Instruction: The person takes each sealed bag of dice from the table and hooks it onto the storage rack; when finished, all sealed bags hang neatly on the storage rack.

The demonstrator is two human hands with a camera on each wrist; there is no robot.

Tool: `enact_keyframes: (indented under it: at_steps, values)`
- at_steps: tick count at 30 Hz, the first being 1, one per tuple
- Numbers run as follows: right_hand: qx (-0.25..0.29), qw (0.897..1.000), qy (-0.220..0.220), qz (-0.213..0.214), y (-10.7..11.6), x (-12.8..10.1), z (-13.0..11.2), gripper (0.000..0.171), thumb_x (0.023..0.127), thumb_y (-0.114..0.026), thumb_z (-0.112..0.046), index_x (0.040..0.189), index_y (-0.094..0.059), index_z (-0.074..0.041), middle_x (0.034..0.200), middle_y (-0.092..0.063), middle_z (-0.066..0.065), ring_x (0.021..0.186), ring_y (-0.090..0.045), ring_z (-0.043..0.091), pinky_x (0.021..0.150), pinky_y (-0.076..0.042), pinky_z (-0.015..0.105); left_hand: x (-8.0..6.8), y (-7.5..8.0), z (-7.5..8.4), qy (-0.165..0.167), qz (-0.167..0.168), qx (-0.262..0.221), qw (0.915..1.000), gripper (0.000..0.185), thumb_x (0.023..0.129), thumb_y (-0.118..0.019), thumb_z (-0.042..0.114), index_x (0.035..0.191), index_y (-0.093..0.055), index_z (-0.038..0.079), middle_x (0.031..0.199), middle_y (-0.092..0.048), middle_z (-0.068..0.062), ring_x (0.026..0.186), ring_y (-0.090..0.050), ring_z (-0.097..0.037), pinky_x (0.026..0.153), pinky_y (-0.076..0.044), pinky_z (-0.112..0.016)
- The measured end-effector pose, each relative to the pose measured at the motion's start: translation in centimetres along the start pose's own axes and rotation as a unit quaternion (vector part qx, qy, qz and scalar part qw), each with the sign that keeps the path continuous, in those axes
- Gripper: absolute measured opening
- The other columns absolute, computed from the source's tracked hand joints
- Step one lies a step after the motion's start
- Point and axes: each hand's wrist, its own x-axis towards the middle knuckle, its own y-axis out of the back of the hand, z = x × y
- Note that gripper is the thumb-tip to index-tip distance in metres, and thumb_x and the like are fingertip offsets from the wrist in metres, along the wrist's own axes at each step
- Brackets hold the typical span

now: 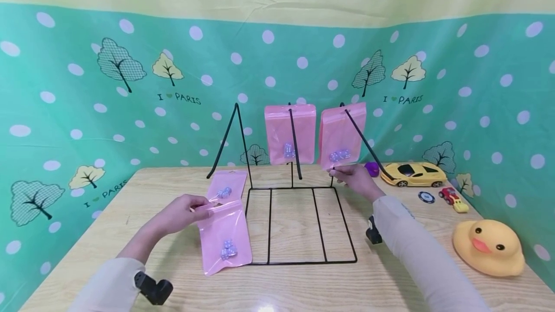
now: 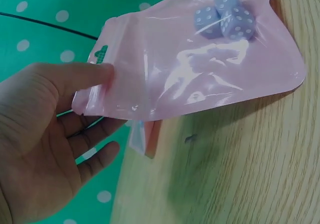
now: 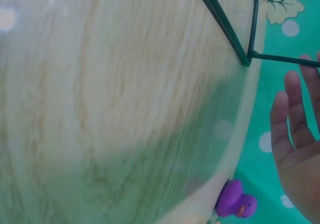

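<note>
My left hand [image 1: 201,208] pinches the top edge of a pink zip bag [image 1: 225,235] with small blue dice inside; its lower end lies on the wooden table [image 1: 303,288]. In the left wrist view my thumb [image 2: 85,76] presses on that bag [image 2: 200,69] with the fingers under it. A second pink bag [image 1: 225,187] lies flat behind it. Two more pink bags, the middle bag [image 1: 289,131] and the right bag [image 1: 342,131], lean on a black wire rack [image 1: 282,188]. My right hand [image 1: 336,172] reaches to the right bag's lower edge, its fingers [image 3: 295,109] straight and holding nothing.
Right of the rack sit a small purple duck [image 1: 372,168], a yellow toy car [image 1: 414,174], a dark chip [image 1: 427,197], a small red toy car [image 1: 453,199] and a big yellow duck [image 1: 490,247]. A green dotted backdrop closes in the table's back and sides.
</note>
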Motion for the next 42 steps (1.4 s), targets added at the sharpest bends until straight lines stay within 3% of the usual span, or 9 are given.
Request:
enact_keyframes:
  at_steps: [4,13,21,27,36,42]
  values:
    - [0.000,1.000,-0.008,-0.002,0.1,-0.2,-0.1,0.036,0.104,-0.062,-0.025,0.129,-0.067,0.001,0.120,-0.070,0.022,0.102,-0.067,0.037,0.085,-0.057,0.047,-0.1,-0.2,0.1,-0.015,-0.011,-0.018,0.9997,0.024,0.097,-0.069,0.018,0.112,-0.072,-0.001,0.095,-0.067,-0.002,0.085,-0.056,-0.019,0.074,-0.050,-0.035]
    - [0.010,1.000,-0.011,0.001,0.1,-0.1,0.1,0.037,0.104,-0.062,-0.026,0.128,-0.068,0.001,0.119,-0.071,0.021,0.101,-0.068,0.036,0.085,-0.057,0.048,-0.5,-0.3,0.6,-0.035,0.020,-0.050,0.9979,0.017,0.097,-0.070,0.022,0.097,-0.072,0.005,0.083,-0.062,-0.001,0.078,-0.053,-0.020,0.068,-0.046,-0.028]
    - [0.008,1.000,-0.003,0.005,-0.1,0.2,0.7,0.037,0.104,-0.063,-0.026,0.128,-0.068,0.001,0.116,-0.072,0.021,0.095,-0.070,0.029,0.082,-0.058,0.047,-2.1,0.1,1.4,-0.032,0.034,-0.099,0.9940,0.022,0.097,-0.071,0.024,0.102,-0.075,0.003,0.092,-0.071,-0.004,0.088,-0.064,-0.020,0.081,-0.053,-0.035]
    - [0.011,1.000,-0.007,0.004,0.1,0.2,0.5,0.037,0.103,-0.063,-0.027,0.127,-0.069,0.000,0.115,-0.073,0.020,0.098,-0.069,0.035,0.083,-0.058,0.047,-3.2,0.4,2.3,-0.043,0.064,-0.093,0.9927,0.018,0.096,-0.072,0.024,0.101,-0.077,0.008,0.096,-0.073,-0.001,0.094,-0.065,-0.017,0.082,-0.051,-0.037]
    - [0.014,1.000,-0.012,0.001,0.0,0.3,0.6,0.037,0.103,-0.063,-0.028,0.128,-0.069,-0.001,0.117,-0.072,0.018,0.098,-0.069,0.033,0.083,-0.058,0.044,-4.5,0.4,3.3,-0.072,0.091,-0.115,0.9866,0.012,0.097,-0.070,0.017,0.099,-0.077,0.008,0.088,-0.073,0.001,0.084,-0.064,-0.013,0.074,-0.050,-0.028]
    - [0.005,1.000,-0.009,0.003,0.0,0.3,0.6,0.036,0.104,-0.062,-0.028,0.128,-0.069,-0.001,0.118,-0.072,0.019,0.098,-0.069,0.033,0.082,-0.058,0.044,-5.5,0.5,4.1,-0.092,0.130,-0.084,0.9837,0.009,0.097,-0.070,0.016,0.095,-0.078,0.016,0.095,-0.075,0.007,0.097,-0.064,-0.008,0.082,-0.049,-0.034]
